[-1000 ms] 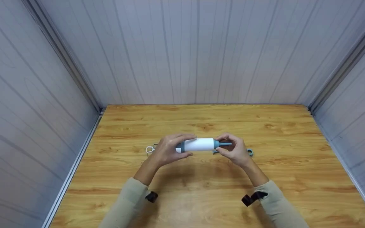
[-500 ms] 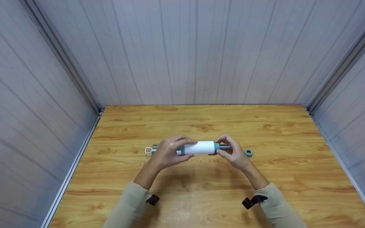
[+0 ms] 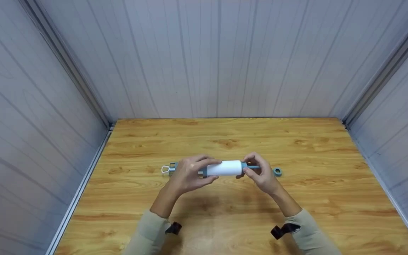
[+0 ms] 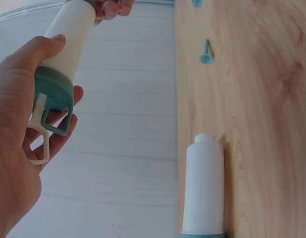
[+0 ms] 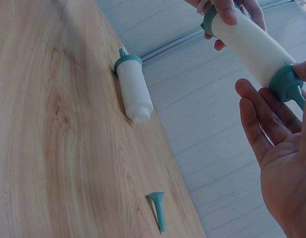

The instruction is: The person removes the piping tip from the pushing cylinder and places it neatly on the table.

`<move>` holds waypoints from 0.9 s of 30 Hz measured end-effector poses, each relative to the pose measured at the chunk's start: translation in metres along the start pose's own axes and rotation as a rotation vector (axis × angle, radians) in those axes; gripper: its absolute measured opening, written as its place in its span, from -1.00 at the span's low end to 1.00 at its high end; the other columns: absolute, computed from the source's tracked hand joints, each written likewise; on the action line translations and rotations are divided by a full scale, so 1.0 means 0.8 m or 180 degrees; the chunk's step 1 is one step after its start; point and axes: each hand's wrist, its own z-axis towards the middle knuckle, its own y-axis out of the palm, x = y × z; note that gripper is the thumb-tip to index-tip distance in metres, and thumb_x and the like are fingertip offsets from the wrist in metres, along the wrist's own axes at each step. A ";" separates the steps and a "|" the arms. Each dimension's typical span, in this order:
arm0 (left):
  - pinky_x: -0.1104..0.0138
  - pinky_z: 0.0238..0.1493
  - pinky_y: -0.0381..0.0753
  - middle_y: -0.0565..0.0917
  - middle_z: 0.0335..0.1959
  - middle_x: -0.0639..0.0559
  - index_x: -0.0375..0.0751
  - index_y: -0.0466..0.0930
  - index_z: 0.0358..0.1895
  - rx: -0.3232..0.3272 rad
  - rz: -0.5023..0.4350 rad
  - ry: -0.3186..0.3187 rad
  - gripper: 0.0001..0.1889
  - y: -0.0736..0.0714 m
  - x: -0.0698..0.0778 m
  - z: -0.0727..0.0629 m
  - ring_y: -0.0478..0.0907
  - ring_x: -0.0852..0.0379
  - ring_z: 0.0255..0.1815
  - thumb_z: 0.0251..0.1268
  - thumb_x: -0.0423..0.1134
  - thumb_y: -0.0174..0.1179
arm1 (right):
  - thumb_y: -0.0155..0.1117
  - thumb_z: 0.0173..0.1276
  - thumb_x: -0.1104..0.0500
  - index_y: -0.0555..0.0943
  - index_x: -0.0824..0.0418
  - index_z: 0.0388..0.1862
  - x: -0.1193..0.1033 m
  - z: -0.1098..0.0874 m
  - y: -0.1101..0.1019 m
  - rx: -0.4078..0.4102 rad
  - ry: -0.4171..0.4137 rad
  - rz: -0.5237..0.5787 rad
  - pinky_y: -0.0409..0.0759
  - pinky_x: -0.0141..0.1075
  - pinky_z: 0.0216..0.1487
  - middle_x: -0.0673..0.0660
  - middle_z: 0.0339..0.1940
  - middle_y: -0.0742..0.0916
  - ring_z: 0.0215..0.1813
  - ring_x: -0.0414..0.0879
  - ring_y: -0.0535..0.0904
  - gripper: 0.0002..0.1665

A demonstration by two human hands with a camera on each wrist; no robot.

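Observation:
An icing syringe (image 3: 224,168) with a white barrel is held level between both hands above the table. My left hand (image 3: 191,173) grips the barrel near its teal collar (image 4: 54,82), thumb on one side and fingers on the other. Behind that collar, a white pull loop (image 4: 41,146) and a teal finger loop (image 4: 61,124) show in the left wrist view. My right hand (image 3: 262,173) pinches the teal nozzle cap (image 5: 284,82) at the other end, its lower fingers held out. The cap's thin nozzle (image 3: 253,166) points right.
A second white syringe barrel (image 5: 135,89) with a teal collar lies on the wooden table (image 3: 313,152). Beside it is a loose teal nozzle (image 5: 158,210). Past the right hand lies a teal ring (image 3: 277,172). Pale panels (image 3: 204,63) stand around the table's back and sides.
My hands and the syringe sit slightly lower in the head view, and the teal ring now shows fully clear of the right hand. Both grips look the same.

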 end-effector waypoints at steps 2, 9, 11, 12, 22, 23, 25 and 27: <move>0.19 -0.15 0.91 0.91 0.06 -0.07 -0.05 0.84 0.23 0.0028 -0.0015 0.0006 -0.57 -0.001 0.001 0.000 0.92 0.01 -0.11 0.33 -0.15 0.67 | 0.04 0.54 0.62 0.40 0.69 0.13 -0.002 0.001 0.001 0.0006 -0.0046 0.0010 0.93 -0.17 -0.11 -0.06 0.03 0.79 -0.13 -0.14 0.88 -0.76; 0.19 -0.13 0.92 0.91 0.05 -0.07 -0.06 0.84 0.23 0.0022 -0.0097 -0.0005 -0.57 0.000 0.001 0.000 0.92 0.02 -0.12 0.33 -0.14 0.66 | 0.04 0.52 0.65 0.40 0.71 0.12 -0.005 0.003 0.003 -0.0001 -0.0136 0.0008 0.91 -0.26 -0.15 -0.08 0.04 0.78 -0.16 -0.21 0.84 -0.76; 0.19 -0.14 0.91 0.91 0.04 -0.07 -0.07 0.84 0.22 0.0015 -0.0116 -0.0022 -0.57 0.001 0.001 0.000 0.91 0.02 -0.12 0.33 -0.14 0.66 | 0.05 0.52 0.65 0.40 0.70 0.12 -0.005 0.002 0.003 0.0001 -0.0133 -0.0002 0.91 -0.26 -0.16 -0.08 0.03 0.78 -0.16 -0.22 0.83 -0.76; 0.19 -0.14 0.91 0.91 0.04 -0.07 -0.07 0.84 0.22 0.0015 -0.0125 -0.0036 -0.58 0.001 0.001 -0.001 0.91 0.02 -0.13 0.33 -0.14 0.66 | 0.05 0.52 0.65 0.40 0.70 0.12 -0.005 0.002 0.003 0.0001 -0.0129 -0.0005 0.90 -0.26 -0.16 -0.08 0.03 0.78 -0.16 -0.22 0.83 -0.76; 0.19 -0.19 0.89 0.91 0.02 -0.08 -0.10 0.85 0.17 -0.0051 -0.0282 -0.0179 -0.62 0.002 0.001 -0.004 0.91 0.02 -0.16 0.34 -0.15 0.63 | 0.09 0.48 0.66 0.45 0.65 0.09 -0.005 0.000 0.007 0.0021 -0.0231 -0.0086 0.88 -0.29 -0.23 -0.09 -0.02 0.78 -0.21 -0.20 0.81 -0.76; 0.19 -0.19 0.89 0.91 0.02 -0.08 -0.10 0.85 0.18 -0.0065 -0.0287 -0.0194 -0.62 0.002 0.001 -0.004 0.91 0.02 -0.16 0.34 -0.14 0.63 | 0.09 0.48 0.66 0.45 0.65 0.09 -0.006 0.000 0.007 0.0022 -0.0228 -0.0084 0.88 -0.30 -0.23 -0.09 -0.03 0.78 -0.22 -0.21 0.81 -0.76; 0.20 -0.21 0.88 0.91 0.02 -0.08 -0.10 0.84 0.18 -0.0089 -0.0301 -0.0225 -0.62 0.002 0.002 -0.005 0.90 0.03 -0.19 0.35 -0.15 0.62 | 0.09 0.48 0.66 0.45 0.65 0.09 -0.006 0.000 0.007 0.0019 -0.0215 -0.0065 0.87 -0.31 -0.23 -0.08 -0.02 0.78 -0.22 -0.21 0.81 -0.76; 0.22 -0.22 0.87 0.91 0.02 -0.08 -0.10 0.84 0.20 -0.0109 -0.0307 -0.0243 -0.61 0.002 0.002 -0.005 0.89 0.04 -0.20 0.36 -0.15 0.61 | 0.09 0.49 0.66 0.45 0.65 0.09 -0.007 -0.001 0.007 0.0020 -0.0190 -0.0060 0.86 -0.32 -0.22 -0.09 -0.01 0.79 -0.23 -0.22 0.80 -0.76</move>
